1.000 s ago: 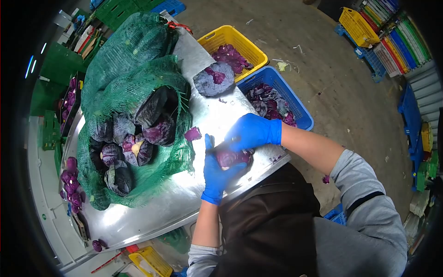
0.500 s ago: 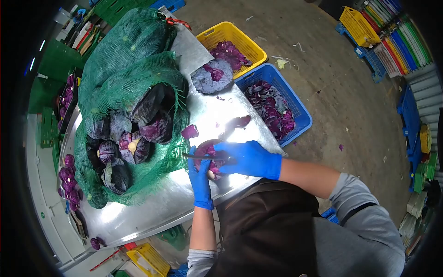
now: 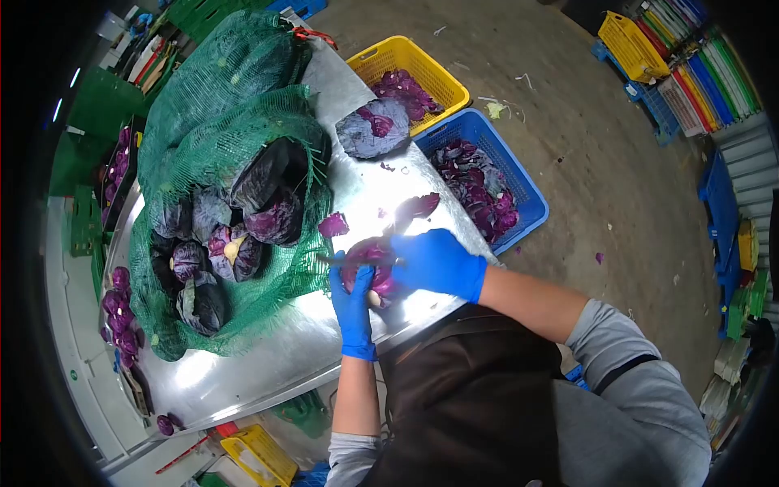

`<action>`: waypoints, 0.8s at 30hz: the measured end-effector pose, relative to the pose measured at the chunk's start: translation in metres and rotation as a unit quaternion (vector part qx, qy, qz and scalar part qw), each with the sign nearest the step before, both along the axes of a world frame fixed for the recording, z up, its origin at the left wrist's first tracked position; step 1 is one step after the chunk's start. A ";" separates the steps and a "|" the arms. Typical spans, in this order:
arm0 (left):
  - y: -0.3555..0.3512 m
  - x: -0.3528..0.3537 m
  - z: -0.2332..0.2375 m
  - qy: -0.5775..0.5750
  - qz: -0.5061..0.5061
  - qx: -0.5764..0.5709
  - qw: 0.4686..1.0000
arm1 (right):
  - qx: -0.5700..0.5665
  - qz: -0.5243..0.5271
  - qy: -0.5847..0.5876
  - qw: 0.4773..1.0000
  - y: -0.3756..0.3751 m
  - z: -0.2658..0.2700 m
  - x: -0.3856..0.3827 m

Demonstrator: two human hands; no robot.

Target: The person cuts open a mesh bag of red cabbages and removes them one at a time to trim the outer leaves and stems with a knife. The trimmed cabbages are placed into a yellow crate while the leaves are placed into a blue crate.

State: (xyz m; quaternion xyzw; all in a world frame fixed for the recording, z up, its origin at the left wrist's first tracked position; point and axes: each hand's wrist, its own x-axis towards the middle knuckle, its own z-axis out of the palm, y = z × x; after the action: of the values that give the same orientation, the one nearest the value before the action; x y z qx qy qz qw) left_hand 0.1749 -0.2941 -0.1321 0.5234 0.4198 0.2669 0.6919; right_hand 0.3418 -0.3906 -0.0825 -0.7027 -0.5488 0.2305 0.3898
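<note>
My left hand [image 3: 354, 316], in a blue glove, is closed round the near left side of a red cabbage [image 3: 375, 250] above the metal table [image 3: 268, 377]. In my right hand [image 3: 442, 264], also gloved in blue and slightly blurred, is a knife [image 3: 331, 260]. Its dark blade points left across the cabbage, and the fingers hide most of its handle. Just beyond the cabbage lie loose purple leaves [image 3: 333, 225]. A large outer leaf [image 3: 373, 128] with a smaller purple piece on it rests farther back on the table.
Several whole red cabbages [image 3: 235, 253] spill from a green net sack [image 3: 219, 138] on the left. Against the table's right side stand a yellow crate [image 3: 446, 81] and a blue crate [image 3: 531, 195], both with leaves inside. More small cabbages [image 3: 119, 312] line the left edge.
My right hand has shifted slightly down and left, with its back turned more upward. The knife blade sits a little higher across the cabbage. My left hand keeps its hold.
</note>
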 end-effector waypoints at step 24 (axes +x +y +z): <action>-0.008 0.046 0.014 0.206 -0.113 0.405 0.884 | -0.047 -0.108 -0.216 0.969 -0.033 -0.016 0.016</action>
State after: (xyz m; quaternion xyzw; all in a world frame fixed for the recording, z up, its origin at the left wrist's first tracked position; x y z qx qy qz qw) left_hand 0.2213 -0.3019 -0.1179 0.8452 0.3459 0.2196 0.3431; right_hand 0.3580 -0.4237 -0.0982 -0.8082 -0.5296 0.0553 0.2515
